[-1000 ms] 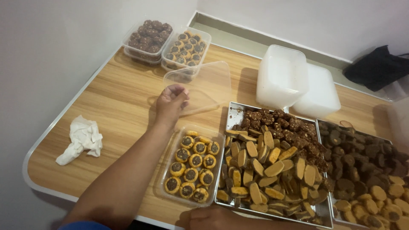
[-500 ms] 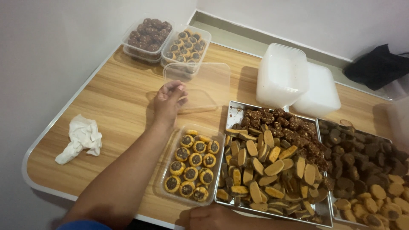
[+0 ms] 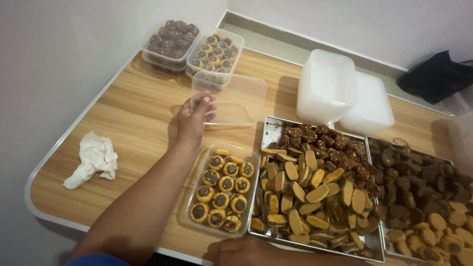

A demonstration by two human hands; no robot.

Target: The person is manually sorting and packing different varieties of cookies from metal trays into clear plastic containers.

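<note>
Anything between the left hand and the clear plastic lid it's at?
Nothing visible. The left hand already touches the near-left edge of the clear plastic lid, which is tilted on the wooden table. The open clear tub of round chocolate-centred cookies sits nearer the person.

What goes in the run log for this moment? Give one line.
left hand: fingers on clear lid, lid tilted | right hand: at bottom edge by cookie tray | open cookie container: full, in front of lid

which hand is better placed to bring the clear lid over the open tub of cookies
Left. The left hand already has its fingers on the clear lid, just behind the open tub. The right hand sits low at the metal tray.
</note>
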